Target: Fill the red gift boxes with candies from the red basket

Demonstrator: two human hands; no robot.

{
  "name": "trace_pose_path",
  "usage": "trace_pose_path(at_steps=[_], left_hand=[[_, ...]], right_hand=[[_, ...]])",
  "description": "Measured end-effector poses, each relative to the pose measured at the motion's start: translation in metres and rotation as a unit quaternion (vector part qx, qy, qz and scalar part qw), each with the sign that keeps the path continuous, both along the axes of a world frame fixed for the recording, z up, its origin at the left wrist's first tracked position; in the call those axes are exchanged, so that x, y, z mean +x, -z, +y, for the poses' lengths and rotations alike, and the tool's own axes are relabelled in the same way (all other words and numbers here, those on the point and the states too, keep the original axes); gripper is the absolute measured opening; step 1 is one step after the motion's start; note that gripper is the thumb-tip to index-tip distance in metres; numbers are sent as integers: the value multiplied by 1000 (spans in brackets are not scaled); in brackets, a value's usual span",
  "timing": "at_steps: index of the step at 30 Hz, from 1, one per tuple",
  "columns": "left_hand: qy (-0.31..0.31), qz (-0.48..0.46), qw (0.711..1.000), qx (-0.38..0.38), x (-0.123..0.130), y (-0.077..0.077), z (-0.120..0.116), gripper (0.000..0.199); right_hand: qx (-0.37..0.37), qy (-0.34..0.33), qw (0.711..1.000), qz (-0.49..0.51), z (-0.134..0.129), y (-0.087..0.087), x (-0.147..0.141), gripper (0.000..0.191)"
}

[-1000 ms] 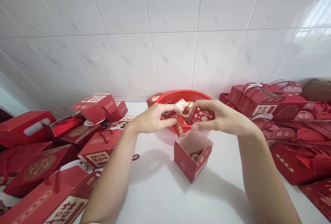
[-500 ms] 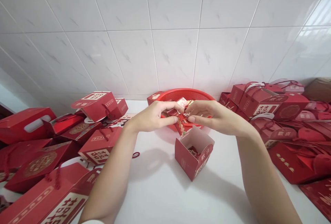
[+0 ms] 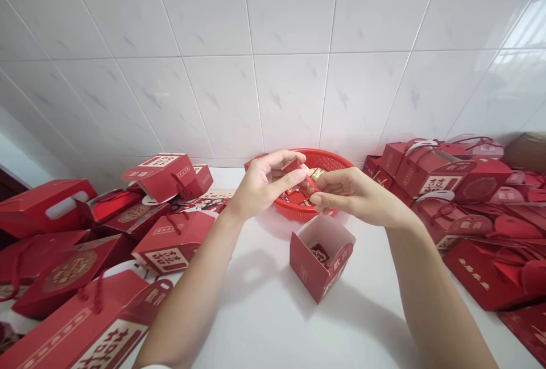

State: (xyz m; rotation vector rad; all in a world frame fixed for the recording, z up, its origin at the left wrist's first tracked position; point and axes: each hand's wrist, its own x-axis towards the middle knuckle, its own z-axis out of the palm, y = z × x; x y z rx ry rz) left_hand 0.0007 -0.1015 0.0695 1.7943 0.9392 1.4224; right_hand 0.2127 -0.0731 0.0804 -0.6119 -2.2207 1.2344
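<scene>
Red packet (image 3: pixel 310 186), slim and printed with gold rounds, is held up at a slant over the front part of a basket, beyond an open box. Nearest, at the lower left, a large red box (image 3: pixel 63 323) with a bold character label and a twisted cord lies on the white table (image 3: pixel 273 329). Near the right edge, a dark red box with gold characters (image 3: pixel 473 272) sits on the table.

In the middle stands the open box (image 3: pixel 307 269), upright, one corner towards the viewer, its top unfolded; a small dark red item with white characters (image 3: pixel 319 253) shows inside. Just past it are the two hands. The left hand (image 3: pixel 269 184) is clamped on the upper part of the packet, thumb in front and fingers behind. The right hand (image 3: pixel 356 195) has thumb and fingertips close together at the packet's lower end; I cannot tell whether they pinch it or only touch it.

Under and behind the hands sits the red mesh basket (image 3: pixel 328 158), with small wrapped pieces inside, partly hidden by the fingers. Red boxes are piled on both sides: on the left, one with a white label (image 3: pixel 179 175) lies on top; on the right, several corded boxes (image 3: pixel 430 170) crowd together. A brown carton (image 3: pixel 529 156) stands at the far right, and the white tiled wall (image 3: pixel 290 96) rises behind everything.
</scene>
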Motion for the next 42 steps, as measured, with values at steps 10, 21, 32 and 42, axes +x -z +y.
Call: trace_pose_path(at_steps=[10, 21, 32, 42], left_hand=[[52, -48, 995, -65, 5, 2, -3, 38], [146, -3, 986, -75, 18, 8, -6, 15], [126, -11, 990, -62, 19, 7, -3, 16], [170, -28, 980, -100, 19, 12, 0, 29]], right_hand=[[-56, 132, 963, 228, 6, -3, 2, 29], [-13, 143, 958, 249, -2, -2, -2, 25], [-14, 131, 969, 209, -6, -6, -2, 27], [-31, 93, 970, 221, 0, -1, -1, 26]])
